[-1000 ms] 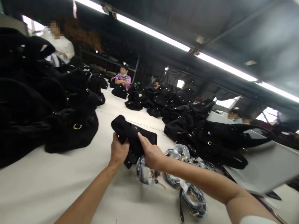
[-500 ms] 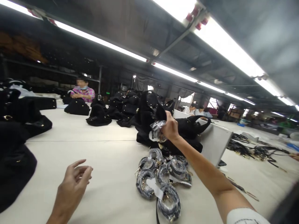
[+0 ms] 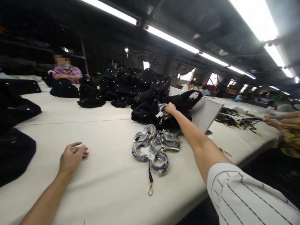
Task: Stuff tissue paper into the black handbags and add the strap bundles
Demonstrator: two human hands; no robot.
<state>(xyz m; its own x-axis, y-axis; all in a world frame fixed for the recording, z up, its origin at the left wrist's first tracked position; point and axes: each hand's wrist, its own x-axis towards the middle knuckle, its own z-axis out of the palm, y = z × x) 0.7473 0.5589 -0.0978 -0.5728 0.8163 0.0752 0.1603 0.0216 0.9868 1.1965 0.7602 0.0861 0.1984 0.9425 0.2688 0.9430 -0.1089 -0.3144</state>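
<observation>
My right hand [image 3: 170,108] reaches far across the table, its fingers closed on a plastic-wrapped coiled strap [image 3: 162,109] with a white tag and a gold clasp, held against the pile of black bags [image 3: 145,103]. Nearer to me lie several more wrapped strap coils [image 3: 140,150] with white paper on them. A short black strap with a gold hook [image 3: 150,188] sticks out from the coils toward the front. On the left my left hand [image 3: 72,156] hovers over the pale tabletop, fingers loosely curled and apart, holding nothing.
Black bags [image 3: 16,153] lie at the left edge. A white divider [image 3: 206,114] stands beyond my right arm. Behind it are loose black straps [image 3: 228,120] and another person's hands [image 3: 273,122]. A masked person in a checked shirt [image 3: 75,73] is across the table [image 3: 105,187].
The view has shifted, showing more of the table's front edge and the person at right. The bag handle raised beside my right hand has dropped onto the pile. The coil stays in my right hand.
</observation>
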